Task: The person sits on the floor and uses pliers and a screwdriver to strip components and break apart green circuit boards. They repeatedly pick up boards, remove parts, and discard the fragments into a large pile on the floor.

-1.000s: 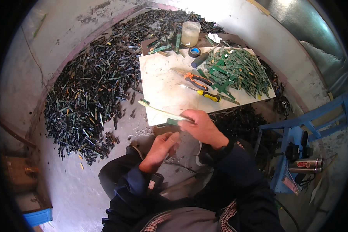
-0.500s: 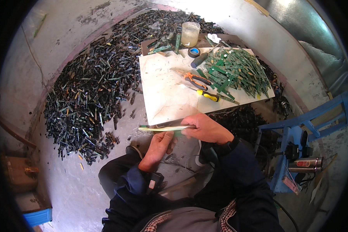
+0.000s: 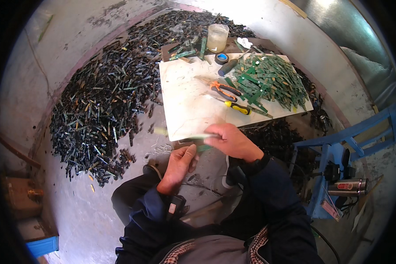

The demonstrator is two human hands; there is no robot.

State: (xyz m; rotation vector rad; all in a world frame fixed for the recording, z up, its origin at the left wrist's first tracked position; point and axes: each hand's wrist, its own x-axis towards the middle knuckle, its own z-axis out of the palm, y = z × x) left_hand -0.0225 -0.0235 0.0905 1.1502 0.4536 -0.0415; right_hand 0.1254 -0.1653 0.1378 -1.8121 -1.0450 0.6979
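Observation:
Below the board's near edge, my right hand (image 3: pixel 235 143) is closed round a thin pale strip (image 3: pixel 197 137) that points left. Motion smears its far end, so I cannot tell its kind. My left hand (image 3: pixel 179 165) sits just left of it, lower down, its thumb and fingers pinched together. A short green circuit-board strip (image 3: pixel 203 148) shows at my left fingertips, partly hidden beneath the right hand. On the white board (image 3: pixel 185 101) beyond lie orange-and-black pliers (image 3: pixel 224 91), a yellow-and-black screwdriver (image 3: pixel 237 108) and a pile of green circuit-board strips (image 3: pixel 273 81).
A large heap of dark strips (image 3: pixel 101 105) covers the floor at the left. Cloudy liquid fills part of a jar (image 3: pixel 217 38), near blue-centred tape (image 3: pixel 221 58) and a dark handle (image 3: pixel 227 68). A blue chair (image 3: pixel 352 141) and steel flask (image 3: pixel 348 187) stand right. Pale wire bits (image 3: pixel 163 148) litter the floor.
The pale strip's left end has swung upward and blurred. My right hand has shifted slightly up and left, and the pale wire bits on the floor now show more fully.

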